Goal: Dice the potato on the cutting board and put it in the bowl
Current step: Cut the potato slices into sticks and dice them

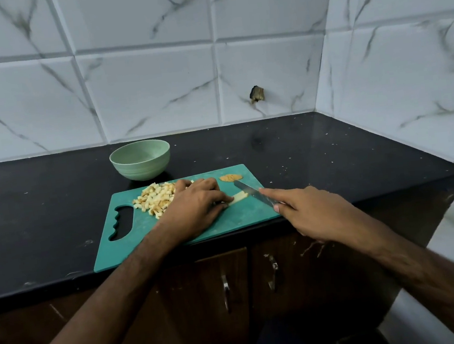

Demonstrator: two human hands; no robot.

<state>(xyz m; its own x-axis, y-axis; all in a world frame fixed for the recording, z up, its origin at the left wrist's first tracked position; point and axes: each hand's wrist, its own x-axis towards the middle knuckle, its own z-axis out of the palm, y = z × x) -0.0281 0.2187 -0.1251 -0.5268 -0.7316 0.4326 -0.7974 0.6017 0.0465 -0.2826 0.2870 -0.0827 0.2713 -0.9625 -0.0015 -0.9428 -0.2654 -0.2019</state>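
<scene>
A teal cutting board (132, 246) lies on the black counter, its near edge over the counter's front. A heap of diced potato cubes (156, 199) sits on its far left part. My left hand (196, 207) holds down pale potato strips (238, 197) with curled fingertips. My right hand (311, 213) grips a knife (250, 191), index finger stretched along the blade's back. The blade rests at the strips' right end. A brown potato end piece (230, 177) lies at the board's far right corner. An empty pale green bowl (140, 160) stands behind the board.
The black counter (330, 155) runs into a tiled corner on the right, with marble-look wall tiles behind. Wooden cabinet doors with metal handles (226, 289) are below the counter's front edge.
</scene>
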